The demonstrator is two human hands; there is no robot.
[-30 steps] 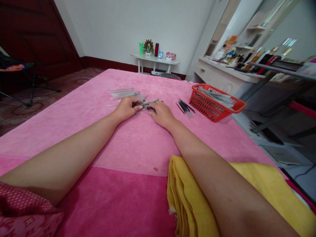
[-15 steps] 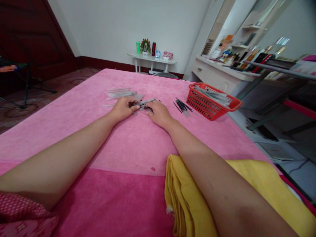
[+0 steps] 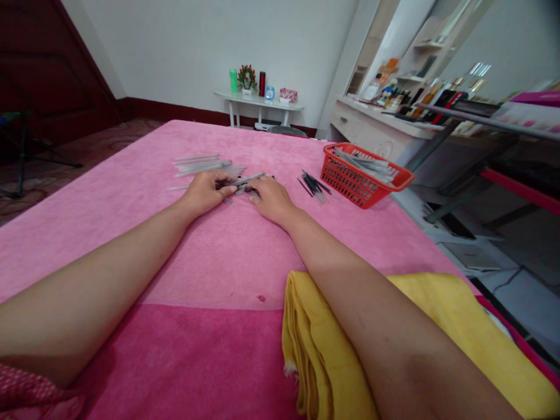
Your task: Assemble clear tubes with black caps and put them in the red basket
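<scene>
My left hand (image 3: 205,192) is closed, thumb and fingers pinching a thin grey stick (image 3: 247,179), which slants up to the right. Close beside it, my right hand (image 3: 273,198) curls its fingers at the stick's right end; its fingertips are partly hidden. Small dark tips show near the fingers of both hands. Behind my left hand lies a loose pile of similar pale grey, translucent sticks (image 3: 199,163). To the right of my right hand is a small bunch of thin black sticks (image 3: 312,182), some with clear lower ends.
A red plastic basket (image 3: 363,185) holding more grey sticks stands at the right edge of the pink cloth (image 3: 210,256). A folded yellow cloth (image 3: 324,344) lies under my right forearm. Beyond are a white side table (image 3: 262,104) and a cluttered dresser (image 3: 380,119).
The whole view has shifted slightly, so everything appears a little further left. Both hands keep nearly the same pose around the stick.
</scene>
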